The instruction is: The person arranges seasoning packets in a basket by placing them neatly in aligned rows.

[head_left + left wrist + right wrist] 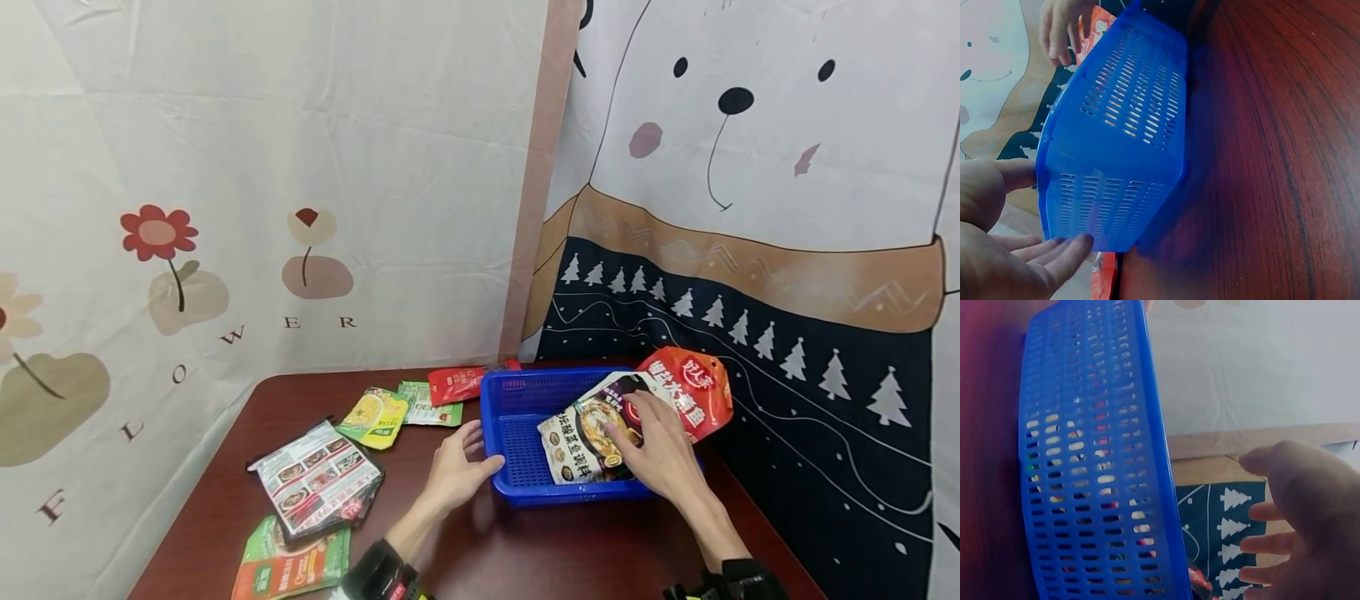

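A blue perforated plastic basket (pixel 551 493) stands on the table. My left hand (pixel 455 471) is at its left end, the thumb against the rim; in the left wrist view the straight fingers (pixel 1063 259) lie along the basket's end wall. Inside the basket lies a seasoning packet (pixel 562 446) with a picture of a dish. A red food packet (pixel 705 392) leans out over the back right corner. Over these packets hovers my right hand (pixel 660 450), fingers extended and spread in the right wrist view; whether the fingertips touch a packet I cannot tell.
To the left lie a black-and-white packet (pixel 322 479), a green-and-orange packet (pixel 296 562) partly beneath it, a yellow packet (pixel 375 417) and a green-and-white packet (pixel 431 408). Behind the basket's left corner is a red packet (pixel 457 384). Printed curtains (pixel 420 208) hang behind the table.
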Available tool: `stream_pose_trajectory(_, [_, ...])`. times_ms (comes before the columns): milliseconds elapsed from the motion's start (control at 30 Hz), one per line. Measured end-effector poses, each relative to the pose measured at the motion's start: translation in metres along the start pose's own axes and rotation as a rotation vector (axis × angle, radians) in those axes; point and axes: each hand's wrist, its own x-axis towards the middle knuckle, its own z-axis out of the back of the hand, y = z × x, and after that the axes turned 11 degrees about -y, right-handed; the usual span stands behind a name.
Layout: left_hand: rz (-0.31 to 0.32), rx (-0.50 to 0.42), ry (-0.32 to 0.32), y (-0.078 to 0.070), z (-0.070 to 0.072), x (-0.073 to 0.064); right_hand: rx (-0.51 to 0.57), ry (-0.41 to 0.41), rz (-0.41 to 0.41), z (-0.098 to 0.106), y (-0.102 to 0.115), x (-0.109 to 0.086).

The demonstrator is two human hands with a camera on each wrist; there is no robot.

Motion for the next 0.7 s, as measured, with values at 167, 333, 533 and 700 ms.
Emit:
stream_pose_trajectory(167, [-0.104,0.161,-0.03,0.001,0.003,-0.001,0.026,0.049,0.043,-0.001,0.01,-0.004])
stream_pose_trajectory(333, [-0.141,0.285,-0.068,0.0,0.008,-0.003,0.047,0.079,0.083,-0.004,0.022,-0.009])
stream_pose_trajectory(533, [-0.238,0.38,-0.097,-0.007,0.029,-0.006,0.059,0.114,0.13,-0.008,0.041,-0.014])
stream_pose_trajectory(700, [-0.316,0.488,-0.147,-0.008,0.056,-0.015,0.108,0.145,0.181,-0.015,0.059,-0.017])
